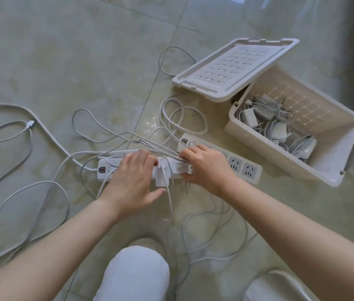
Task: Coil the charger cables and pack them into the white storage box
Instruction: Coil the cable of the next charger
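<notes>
Pale grey-green floor (63,51), cloudy and marbled, with dark grout lines cutting across it. On top, it's white on white: white cables (29,123), a few a shade greyer, a white charger (179,168), and two white power strips (245,168), each with a small dark-and-red badge (101,169) and dark socket slots. The storage box (315,114) is white, with a grid of bright dots on its inner wall. Its white lid (232,66) has a basket-weave relief.

Open floor (67,46) is found in the upper left of the frame; the left and centre are crossed by loose cables (48,182) and two power strips (245,169). The white storage box (280,158) at the right is open from above, only its upper left corner is overhung by the leaning lid (234,68).
</notes>
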